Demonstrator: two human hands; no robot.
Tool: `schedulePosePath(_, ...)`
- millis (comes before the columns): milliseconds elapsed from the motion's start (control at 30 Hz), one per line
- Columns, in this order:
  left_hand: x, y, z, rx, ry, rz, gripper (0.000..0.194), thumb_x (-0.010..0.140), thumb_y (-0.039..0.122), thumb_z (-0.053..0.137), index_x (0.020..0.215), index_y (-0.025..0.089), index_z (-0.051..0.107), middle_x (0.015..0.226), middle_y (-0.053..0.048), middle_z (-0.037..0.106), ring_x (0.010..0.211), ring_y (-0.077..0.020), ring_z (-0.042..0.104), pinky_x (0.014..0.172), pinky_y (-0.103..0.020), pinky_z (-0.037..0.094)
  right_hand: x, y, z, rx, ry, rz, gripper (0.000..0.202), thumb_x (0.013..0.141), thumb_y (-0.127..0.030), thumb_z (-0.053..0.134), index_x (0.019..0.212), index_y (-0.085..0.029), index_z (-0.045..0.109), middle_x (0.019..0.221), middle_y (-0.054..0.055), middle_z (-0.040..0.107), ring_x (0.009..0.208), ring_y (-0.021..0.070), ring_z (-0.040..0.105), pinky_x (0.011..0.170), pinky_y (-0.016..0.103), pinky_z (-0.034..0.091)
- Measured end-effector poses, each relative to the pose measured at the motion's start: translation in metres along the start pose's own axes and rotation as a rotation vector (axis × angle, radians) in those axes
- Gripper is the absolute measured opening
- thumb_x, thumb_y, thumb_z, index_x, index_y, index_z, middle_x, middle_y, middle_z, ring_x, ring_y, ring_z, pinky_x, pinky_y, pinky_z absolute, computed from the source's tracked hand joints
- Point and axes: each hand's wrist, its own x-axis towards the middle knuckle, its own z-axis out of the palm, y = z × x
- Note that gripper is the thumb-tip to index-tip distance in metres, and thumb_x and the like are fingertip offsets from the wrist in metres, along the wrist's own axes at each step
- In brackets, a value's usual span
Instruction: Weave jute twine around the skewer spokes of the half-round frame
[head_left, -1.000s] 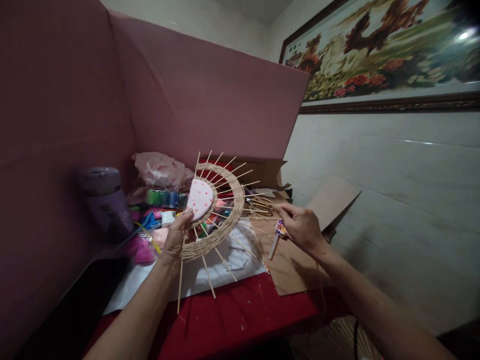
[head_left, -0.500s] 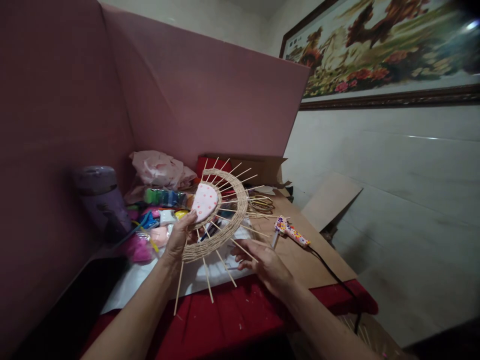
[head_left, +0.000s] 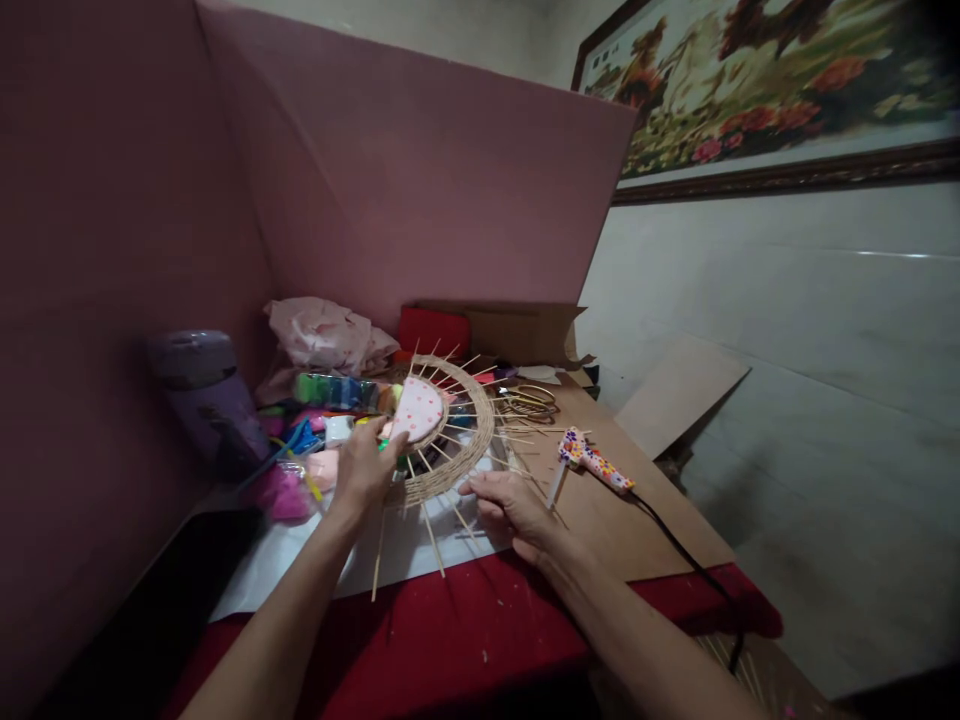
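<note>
There we were at the middle of the frame, our left hand (head_left: 367, 465) with its grip closed on the lower left of the woven half-ring (head_left: 484, 420), right by the pink spotted panel (head_left: 420, 408). Our right hand (head_left: 517, 508) sat lower right of it, fingers half curled, fingertips at the outer band; whether that grip pinched a stick, we couldn't tell.

Good hold on the left, we reckoned: the panel looked the firmest part, so a steady pinch there spared the thin sticks (head_left: 433, 540) that fanned out past the band. On the right, a light touch close to the weave seemed wiser than tugging at a free tip, which could bend or work loose. Level mattered too, with those lower sticks over the white sheet (head_left: 409, 555).

Further out, right of centre, the flowered glue gun (head_left: 604, 470) lay on brown board (head_left: 645, 525), its nozzle near our right fingers' side: worth keeping the wrist away from. Clay packets (head_left: 341, 392) crowded centre left, and red cloth (head_left: 540, 620) covered the counter's front edge at lower centre.
</note>
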Motion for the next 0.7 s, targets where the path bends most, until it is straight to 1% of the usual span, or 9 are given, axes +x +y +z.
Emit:
schedulePosePath(33, -0.002, 0.005, -0.002, 0.133, 0.067, 0.120, 0.020, 0.069, 0.033, 0.062, 0.079, 0.017, 0.063, 0.083, -0.007, 0.065, 0.085, -0.0234, 0.056, 0.076, -0.035, 0.041, 0.001, 0.001, -0.001, -0.001, -0.007, 0.004, 0.025, 0.070, -0.037, 0.063, 0.079, -0.014, 0.059, 0.038, -0.012, 0.032, 0.033, 0.0021, 0.016, 0.035, 0.019, 0.005)
schedulePosePath(100, -0.010, 0.016, -0.003, 0.217, 0.022, 0.316, 0.012, 0.075, 0.028, 0.057, 0.070, 0.019, 0.061, 0.076, -0.004, 0.063, 0.083, -0.0210, 0.053, 0.077, -0.034, 0.039, 0.002, 0.002, -0.001, -0.011, -0.029, 0.007, 0.023, 0.073, -0.036, 0.058, 0.081, -0.015, 0.059, 0.038, -0.012, 0.033, 0.032, 0.0024, 0.014, 0.035, 0.019, 0.005)
schedulePosePath(167, -0.019, 0.026, 0.000, 0.191, -0.118, 0.437, 0.012, 0.076, 0.023, 0.056, 0.064, 0.019, 0.059, 0.070, -0.002, 0.060, 0.079, -0.0182, 0.050, 0.073, -0.031, 0.039, 0.002, 0.001, 0.000, -0.038, -0.048, -0.001, 0.019, 0.074, -0.033, 0.053, 0.081, -0.015, 0.058, 0.038, -0.011, 0.034, 0.032, 0.0028, 0.015, 0.035, 0.019, 0.006)
schedulePosePath(200, -0.024, 0.031, 0.003, 0.210, -0.229, 0.491, 0.011, 0.075, 0.022, 0.057, 0.064, 0.019, 0.058, 0.069, -0.001, 0.059, 0.078, -0.0175, 0.049, 0.073, -0.030, 0.038, 0.002, 0.001, 0.001, -0.055, -0.057, -0.007, 0.018, 0.075, -0.031, 0.051, 0.079, -0.015, 0.058, 0.038, -0.011, 0.035, 0.031, 0.0031, 0.015, 0.034, 0.019, 0.006)
schedulePosePath(233, -0.028, 0.034, 0.006, 0.239, -0.306, 0.525, 0.010, 0.075, 0.021, 0.058, 0.065, 0.019, 0.059, 0.070, -0.001, 0.059, 0.078, -0.0174, 0.047, 0.072, -0.030, 0.037, 0.002, 0.001, 0.001, -0.074, -0.068, -0.015, 0.018, 0.075, -0.031, 0.049, 0.076, -0.016, 0.057, 0.038, -0.010, 0.035, 0.031, 0.0033, 0.016, 0.034, 0.019, 0.007)
schedulePosePath(300, -0.035, 0.037, 0.011, 0.325, -0.401, 0.553, 0.010, 0.074, 0.025, 0.062, 0.067, 0.019, 0.058, 0.072, -0.001, 0.059, 0.078, -0.0182, 0.046, 0.070, -0.031, 0.035, 0.002, 0.001, 0.002, -0.123, -0.086, -0.041, 0.022, 0.077, -0.033, 0.046, 0.063, -0.017, 0.052, 0.036, -0.009, 0.034, 0.030, 0.0035, 0.017, 0.034, 0.019, 0.008)
schedulePosePath(400, -0.041, 0.037, 0.016, 0.453, -0.431, 0.554, 0.012, 0.074, 0.030, 0.063, 0.071, 0.019, 0.058, 0.076, -0.002, 0.059, 0.082, -0.0202, 0.045, 0.071, -0.033, 0.034, 0.003, 0.003, 0.003, -0.234, -0.063, -0.096, 0.034, 0.081, -0.038, 0.042, 0.053, -0.019, 0.041, 0.036, -0.008, 0.034, 0.030, 0.0038, 0.021, 0.034, 0.020, 0.012)
schedulePosePath(567, -0.043, 0.038, 0.016, 0.561, -0.437, 0.570, 0.007, 0.073, 0.024, 0.062, 0.072, 0.019, 0.058, 0.077, -0.002, 0.059, 0.084, -0.0213, 0.045, 0.073, -0.034, 0.033, 0.004, 0.005, 0.005, -0.420, 0.078, -0.180, 0.024, 0.084, -0.033, 0.040, 0.066, -0.019, 0.045, 0.039, -0.007, 0.042, 0.034, 0.0057, 0.029, 0.038, 0.019, 0.020)
schedulePosePath(700, -0.044, 0.040, 0.018, 0.655, -0.405, 0.601, 0.004, 0.075, 0.022, 0.059, 0.074, 0.019, 0.057, 0.078, -0.003, 0.061, 0.086, -0.0228, 0.047, 0.075, -0.037, 0.033, 0.004, 0.006, 0.006, -0.517, 0.119, -0.238, 0.020, 0.084, -0.026, 0.038, 0.065, -0.019, 0.043, 0.041, -0.007, 0.042, 0.039, 0.0071, 0.035, 0.043, 0.019, 0.027)
